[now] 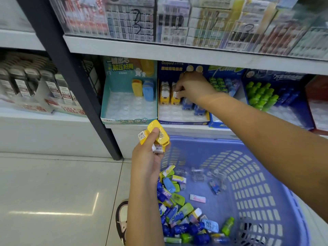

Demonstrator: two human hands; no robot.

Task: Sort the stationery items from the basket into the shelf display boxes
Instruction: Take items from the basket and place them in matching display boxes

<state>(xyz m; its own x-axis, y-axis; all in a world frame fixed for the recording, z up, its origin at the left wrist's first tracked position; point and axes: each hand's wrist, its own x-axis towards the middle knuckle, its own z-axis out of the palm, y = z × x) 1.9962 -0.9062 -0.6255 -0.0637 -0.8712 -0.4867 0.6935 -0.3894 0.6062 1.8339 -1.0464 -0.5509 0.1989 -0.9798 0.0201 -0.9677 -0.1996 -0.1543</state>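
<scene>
Head view: left grip (149, 157), thumb and fingers curled round several yellow stationery items (157, 134), held beside the rim of the purple basket (252, 176). Right grip (193, 87) reaches into the dark blue display box (182, 122) on the lower shelf (186, 129), pinching a white-topped yellow piece (175, 95) next to similar yellow pieces standing there. Loose stationery (179, 215) lies on the basket bottom.
</scene>
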